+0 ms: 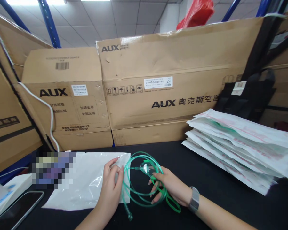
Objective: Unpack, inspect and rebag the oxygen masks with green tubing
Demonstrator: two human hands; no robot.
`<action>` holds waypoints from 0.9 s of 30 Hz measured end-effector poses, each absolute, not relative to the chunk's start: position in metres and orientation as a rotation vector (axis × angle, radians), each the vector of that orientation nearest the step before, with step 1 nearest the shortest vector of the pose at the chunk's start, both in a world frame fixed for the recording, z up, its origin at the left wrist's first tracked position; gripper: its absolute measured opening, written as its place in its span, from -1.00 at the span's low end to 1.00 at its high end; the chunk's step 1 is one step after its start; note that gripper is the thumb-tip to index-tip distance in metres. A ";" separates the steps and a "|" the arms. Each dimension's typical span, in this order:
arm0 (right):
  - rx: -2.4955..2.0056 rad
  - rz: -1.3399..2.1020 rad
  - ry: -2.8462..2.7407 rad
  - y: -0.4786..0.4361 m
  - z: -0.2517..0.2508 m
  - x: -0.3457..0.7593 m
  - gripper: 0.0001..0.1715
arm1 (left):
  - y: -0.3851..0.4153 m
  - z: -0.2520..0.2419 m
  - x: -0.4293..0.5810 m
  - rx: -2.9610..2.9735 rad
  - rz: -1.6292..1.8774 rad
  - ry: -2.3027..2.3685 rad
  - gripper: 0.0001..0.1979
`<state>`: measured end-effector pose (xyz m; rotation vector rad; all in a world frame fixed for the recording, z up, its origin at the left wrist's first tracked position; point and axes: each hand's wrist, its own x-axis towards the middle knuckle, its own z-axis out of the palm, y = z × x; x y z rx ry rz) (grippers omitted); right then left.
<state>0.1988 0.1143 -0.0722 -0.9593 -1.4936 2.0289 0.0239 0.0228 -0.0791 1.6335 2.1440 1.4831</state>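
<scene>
A coil of green transparent tubing (144, 194) with a small clear mask (146, 168) and a green strap (174, 204) is at the centre. My right hand (169, 183) grips its right side, fingers wrapped round tubing and mask. On the coil's left, my left hand (112, 179) is over the edge of a white plastic bag (86, 185), with thumb and fingers bent together by the bag's edge and the tubing. Whether it pinches the bag or the tubing is hard to tell. The tubing's end connector (130, 217) hangs below the coil.
Several white packages (230, 150) are stacked at the right. A phone (19, 210) and a white box (12, 191) lie at the left. Large cardboard boxes (172, 80) stand behind the black table (220, 204). A white cable (51, 118) hangs at the left.
</scene>
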 end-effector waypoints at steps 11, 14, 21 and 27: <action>-0.953 1.689 -1.902 0.118 -0.074 0.198 -0.61 | 0.028 -0.093 0.021 1.742 1.292 2.004 -0.80; -0.970 1.583 -1.966 0.116 -0.075 0.199 -0.66 | 0.027 -0.093 0.021 1.669 1.309 1.951 -0.80; -0.993 1.270 -2.018 0.116 -0.080 0.200 -0.20 | 0.030 -0.098 0.022 1.683 1.202 1.910 -0.83; -0.806 1.135 -2.267 0.119 -0.079 0.202 -0.55 | 0.028 -0.096 0.023 1.663 1.263 1.862 -0.87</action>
